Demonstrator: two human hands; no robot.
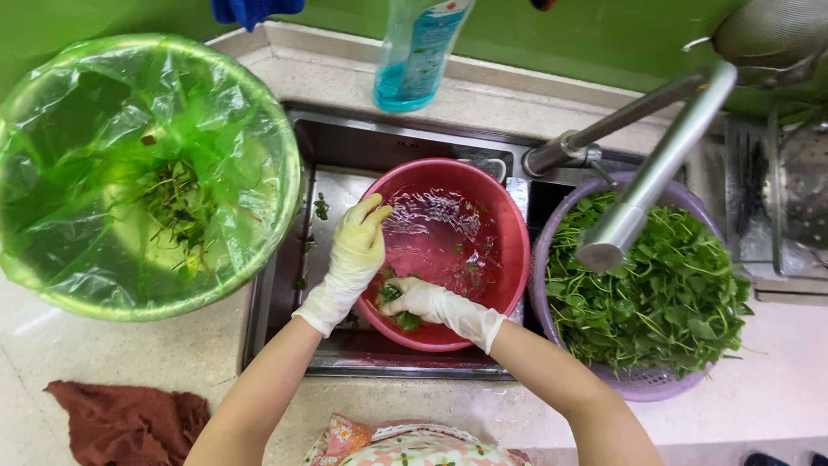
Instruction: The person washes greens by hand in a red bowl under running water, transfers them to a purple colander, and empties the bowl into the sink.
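A red basin (504,226) full of water sits in the steel sink (345,147). My left hand (358,246), in a pale yellow glove, grips the basin's left rim. My right hand (423,300), also gloved, is down inside the basin at its near edge, closed on a small clump of wet green leaves (398,318). A few leaf bits float in the water.
A purple colander (642,384) heaped with leafy greens stands right of the basin, under the tap spout (642,185). A bin lined with a green bag (147,173) holds plant scraps at left. A blue soap bottle (414,60) stands behind the sink; a brown cloth (129,423) lies near left.
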